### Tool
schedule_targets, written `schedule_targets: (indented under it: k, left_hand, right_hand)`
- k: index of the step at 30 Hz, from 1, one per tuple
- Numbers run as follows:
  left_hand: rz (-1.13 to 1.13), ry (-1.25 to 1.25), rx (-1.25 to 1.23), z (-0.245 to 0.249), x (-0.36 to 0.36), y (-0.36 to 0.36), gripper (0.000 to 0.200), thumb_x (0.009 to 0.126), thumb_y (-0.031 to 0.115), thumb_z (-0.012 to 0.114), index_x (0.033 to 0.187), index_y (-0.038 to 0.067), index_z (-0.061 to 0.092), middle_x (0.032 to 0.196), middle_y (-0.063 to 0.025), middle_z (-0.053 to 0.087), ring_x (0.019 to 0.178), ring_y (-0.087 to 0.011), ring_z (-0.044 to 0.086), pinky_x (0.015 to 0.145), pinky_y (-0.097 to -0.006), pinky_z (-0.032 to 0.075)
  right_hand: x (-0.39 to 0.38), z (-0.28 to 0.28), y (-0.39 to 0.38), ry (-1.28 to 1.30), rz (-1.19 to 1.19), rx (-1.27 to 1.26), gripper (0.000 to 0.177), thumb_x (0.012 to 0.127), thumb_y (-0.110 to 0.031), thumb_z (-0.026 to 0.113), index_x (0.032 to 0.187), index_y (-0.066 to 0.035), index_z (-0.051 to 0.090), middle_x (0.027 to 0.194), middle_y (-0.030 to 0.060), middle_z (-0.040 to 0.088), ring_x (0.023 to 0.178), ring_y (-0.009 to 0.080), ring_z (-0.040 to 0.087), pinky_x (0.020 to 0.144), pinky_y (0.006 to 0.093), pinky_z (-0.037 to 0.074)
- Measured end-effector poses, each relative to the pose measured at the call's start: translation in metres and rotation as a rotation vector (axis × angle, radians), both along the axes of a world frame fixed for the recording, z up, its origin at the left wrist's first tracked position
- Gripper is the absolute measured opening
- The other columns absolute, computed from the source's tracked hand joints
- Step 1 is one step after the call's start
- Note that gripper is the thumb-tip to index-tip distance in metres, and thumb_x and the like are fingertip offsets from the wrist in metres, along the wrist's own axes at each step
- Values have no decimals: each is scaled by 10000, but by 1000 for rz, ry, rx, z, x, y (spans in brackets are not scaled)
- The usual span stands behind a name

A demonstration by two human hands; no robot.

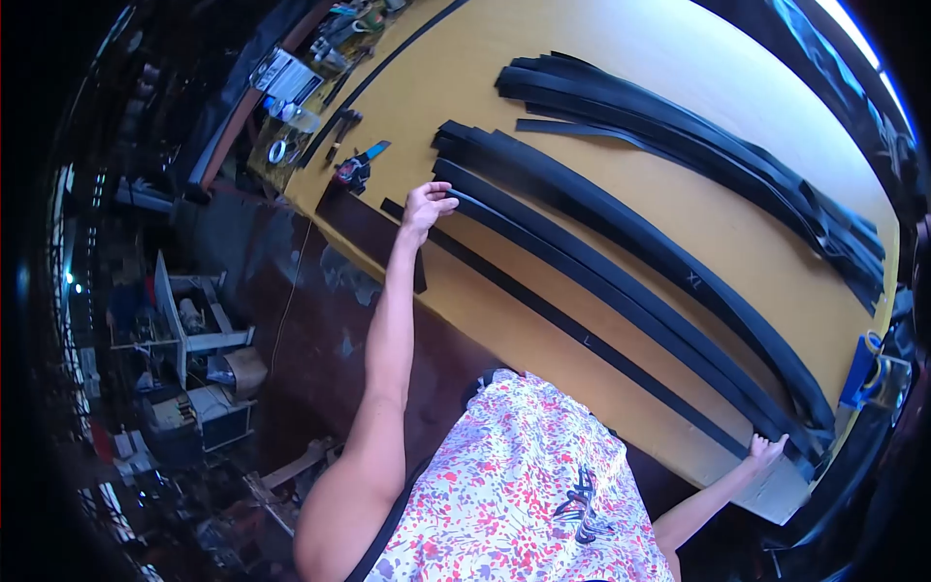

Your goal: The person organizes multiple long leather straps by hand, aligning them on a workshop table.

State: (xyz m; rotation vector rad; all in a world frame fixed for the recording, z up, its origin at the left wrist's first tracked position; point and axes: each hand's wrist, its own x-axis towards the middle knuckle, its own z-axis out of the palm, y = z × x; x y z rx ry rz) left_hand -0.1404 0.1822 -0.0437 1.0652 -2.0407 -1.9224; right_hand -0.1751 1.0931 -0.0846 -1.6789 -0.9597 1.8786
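Note:
My left hand is closed in a pinch at the left end of a long black strip, part of the nearer pile. At the far right, my right hand is closed at the other end of the strips, its fingers partly hidden. A narrow black strip marked L lies closest to me, running between both hands. Just beyond the pinched strip is a thick stack of black strips marked XL. Another loose stack of black strips lies farther back.
All strips rest on a yellow tabletop. Near its left edge are a blue-and-black tool and a dark bar. A roll of tape and clutter sit at the far left corner. A blue object stands at the right edge.

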Motion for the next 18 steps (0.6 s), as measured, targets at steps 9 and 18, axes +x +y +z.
schedule_targets:
  k: [9,18]
  left_hand:
    - [103,-62,-125,13,-12,1,467,745,-47,741,1184,-58,581,1038,-174,655,881,-214,662,785,-304,553]
    - [216,-29,-193,-4,-17,-34,343,718,-87,740,1050,-38,664,972,-139,697,864,-194,673,788,-290,550]
  right_hand:
    - [-8,16,-44,95,186,30,614,919,-477,617,1320,-18,539,1340,118,562,1201,292,543,1042,439,448]
    - [-6,-27,18,-20,199,63,485,890,-466,657,1194,-89,636,1188,70,631,1026,231,611,910,384,505]
